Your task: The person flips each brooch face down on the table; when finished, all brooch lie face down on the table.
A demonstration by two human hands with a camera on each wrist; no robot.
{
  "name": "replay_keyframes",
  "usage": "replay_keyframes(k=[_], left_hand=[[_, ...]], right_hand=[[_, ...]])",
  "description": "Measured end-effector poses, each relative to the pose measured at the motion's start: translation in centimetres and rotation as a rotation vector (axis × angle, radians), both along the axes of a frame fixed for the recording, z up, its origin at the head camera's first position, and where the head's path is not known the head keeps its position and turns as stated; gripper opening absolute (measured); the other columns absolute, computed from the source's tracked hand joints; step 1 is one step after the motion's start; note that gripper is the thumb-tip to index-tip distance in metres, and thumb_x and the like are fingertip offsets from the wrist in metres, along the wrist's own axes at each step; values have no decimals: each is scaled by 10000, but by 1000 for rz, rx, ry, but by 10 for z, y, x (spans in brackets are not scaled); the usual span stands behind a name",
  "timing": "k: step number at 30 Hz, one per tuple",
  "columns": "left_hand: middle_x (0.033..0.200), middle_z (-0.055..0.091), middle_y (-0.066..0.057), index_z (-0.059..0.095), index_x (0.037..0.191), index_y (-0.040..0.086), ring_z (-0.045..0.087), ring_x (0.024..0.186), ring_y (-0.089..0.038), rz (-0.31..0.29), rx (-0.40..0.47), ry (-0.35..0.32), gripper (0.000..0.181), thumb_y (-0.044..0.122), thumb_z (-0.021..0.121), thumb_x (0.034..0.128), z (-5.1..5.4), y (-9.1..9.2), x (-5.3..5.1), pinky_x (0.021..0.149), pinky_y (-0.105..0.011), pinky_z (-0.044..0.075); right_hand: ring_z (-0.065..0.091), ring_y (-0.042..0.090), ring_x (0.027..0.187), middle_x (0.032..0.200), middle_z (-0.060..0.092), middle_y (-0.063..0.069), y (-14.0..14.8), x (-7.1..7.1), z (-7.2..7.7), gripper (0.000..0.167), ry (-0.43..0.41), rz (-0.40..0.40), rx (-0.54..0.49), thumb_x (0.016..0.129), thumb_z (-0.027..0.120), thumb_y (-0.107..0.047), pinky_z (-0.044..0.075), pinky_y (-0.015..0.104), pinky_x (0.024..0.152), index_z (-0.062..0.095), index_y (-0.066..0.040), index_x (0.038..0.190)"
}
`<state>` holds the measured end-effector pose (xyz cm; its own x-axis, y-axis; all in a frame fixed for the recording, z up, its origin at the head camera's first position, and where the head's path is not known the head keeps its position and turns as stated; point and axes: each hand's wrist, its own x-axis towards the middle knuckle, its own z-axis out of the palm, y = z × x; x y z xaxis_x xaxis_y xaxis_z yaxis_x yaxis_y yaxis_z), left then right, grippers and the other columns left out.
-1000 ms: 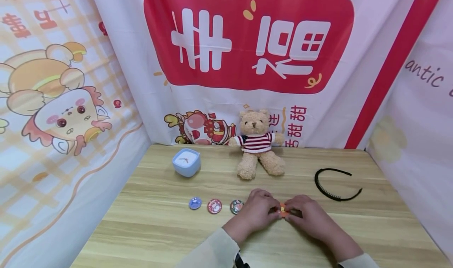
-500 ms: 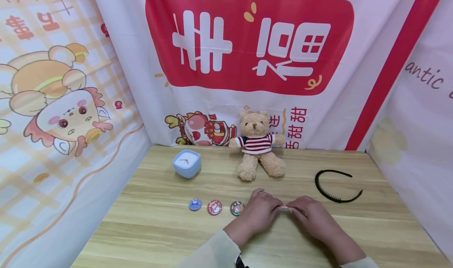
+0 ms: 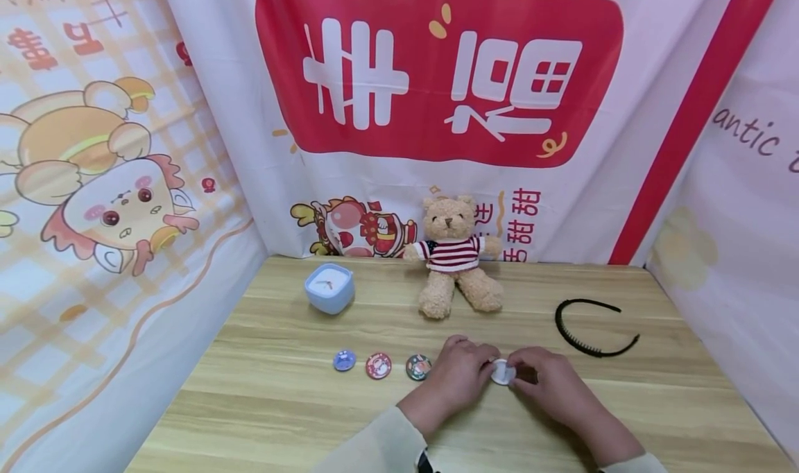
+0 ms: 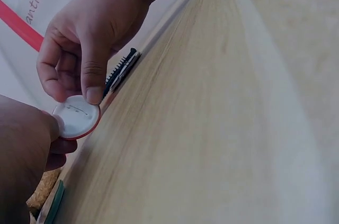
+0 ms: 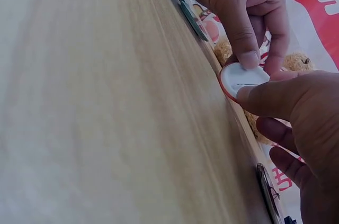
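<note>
A round badge (image 3: 502,372) is held between both hands, its white back with a metal pin facing up. In the left wrist view the badge (image 4: 77,117) shows a red rim. The left hand (image 3: 460,374) pinches its left edge, and the right hand (image 3: 549,384) pinches the opposite edge with thumb and fingers. In the right wrist view both thumbs lie on the white back of the badge (image 5: 243,78). Its printed front is hidden. Beside the left hand lies a green badge (image 3: 418,367), partly covered by that hand.
A red badge (image 3: 378,365) and a blue badge (image 3: 345,360) lie in line to the left. Farther back are a light blue clock (image 3: 329,288) and a teddy bear (image 3: 452,256) in a striped shirt. A black headband (image 3: 577,338) lies at the right on the wooden table (image 3: 281,417).
The badge between the hands has turned over: its orange front showed first, then it was seen nearly edge-on, and now its white back shows. Both hands stay in nearly the same place.
</note>
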<state>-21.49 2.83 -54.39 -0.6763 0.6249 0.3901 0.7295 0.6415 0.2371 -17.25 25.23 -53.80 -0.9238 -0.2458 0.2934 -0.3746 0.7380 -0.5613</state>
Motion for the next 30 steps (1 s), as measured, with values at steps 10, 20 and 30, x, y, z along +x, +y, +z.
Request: replay_keyframes(k=[10, 20, 30], left_hand=[[1176, 794, 180, 791, 1184, 291, 698, 1152, -51, -56, -13, 25, 218, 359, 821, 979, 0, 0, -2, 1135, -333, 466], [1181, 787, 220, 804, 1226, 328, 663, 1219, -83, -45, -100, -42, 254, 457, 772, 1010, -4, 3, -3, 1197, -364, 430], [1205, 787, 220, 810, 1222, 329, 651, 1330, -131, -66, -111, -62, 246, 452, 772, 1011, -2, 4, -3, 1234, -394, 415]], right_hand=[[720, 92, 1054, 1087, 769, -143, 3, -1, -2, 323, 14, -16, 53, 828, 949, -113, 638, 381, 942, 778, -309, 1020], [702, 100, 1062, 1097, 766, -143, 11, -3, -4, 310, 6, -4, 95, 824, 962, -172, 625, 378, 932, 802, -318, 1047], [692, 138, 1102, 1122, 752, -145, 15, -4, 1, 273, -60, 0, 101, 853, 953, -246, 608, 399, 947, 803, -338, 1061]])
